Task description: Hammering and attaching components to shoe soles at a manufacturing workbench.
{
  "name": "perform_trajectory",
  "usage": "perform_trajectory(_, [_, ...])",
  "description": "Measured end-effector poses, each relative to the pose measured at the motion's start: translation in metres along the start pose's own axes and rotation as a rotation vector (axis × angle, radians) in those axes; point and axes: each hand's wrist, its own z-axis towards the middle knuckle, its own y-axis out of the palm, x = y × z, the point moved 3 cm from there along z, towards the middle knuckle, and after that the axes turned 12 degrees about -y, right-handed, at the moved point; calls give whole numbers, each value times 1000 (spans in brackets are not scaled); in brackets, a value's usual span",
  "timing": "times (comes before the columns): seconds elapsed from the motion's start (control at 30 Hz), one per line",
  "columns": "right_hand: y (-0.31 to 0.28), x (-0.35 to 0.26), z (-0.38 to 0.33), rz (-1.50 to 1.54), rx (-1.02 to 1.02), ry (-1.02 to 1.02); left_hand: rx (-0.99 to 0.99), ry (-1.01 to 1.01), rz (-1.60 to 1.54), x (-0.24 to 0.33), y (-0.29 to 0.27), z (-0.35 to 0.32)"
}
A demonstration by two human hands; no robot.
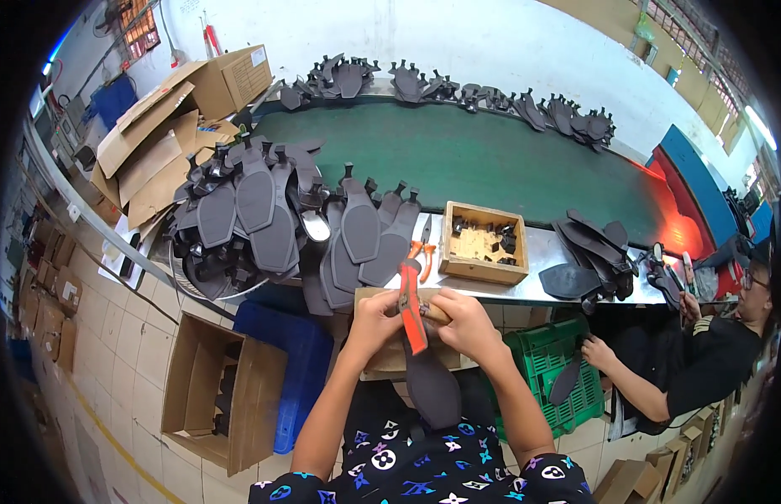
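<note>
At the near edge of the bench, my right hand (466, 323) is closed round the short wooden handle of a hammer (413, 323), whose long orange-red head lies across in front of my fingers. My left hand (375, 322) is closed at the heel end of a dark grey shoe sole (432, 386); the hammer head partly covers that end. The sole's broad toe part points down toward my lap. Behind my hands lie orange-handled pliers (425, 262) and a wooden box (483, 273) of small black heel pieces.
A large pile of heeled soles (256, 202) stands left. More soles (361, 227) lie beside it, others (588, 252) to the right. A green conveyor belt (407, 139) runs behind. Below are a cardboard box (260, 412), a blue bin (294, 361) and a green crate (533, 370). A co-worker (701, 361) sits right.
</note>
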Motion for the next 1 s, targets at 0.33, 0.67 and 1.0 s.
perform_trajectory(0.33, [-33, -56, -7, 267, 174, 241, -103, -60, -143, -2, 0, 1])
perform_trajectory(0.67, [-22, -74, -11, 54, 56, 126, -134, -136, -204, 3, -2, 2])
perform_trajectory(1.0, [-17, -74, -17, 101, -21, 186, -199, -177, -228, -7, -2, -1])
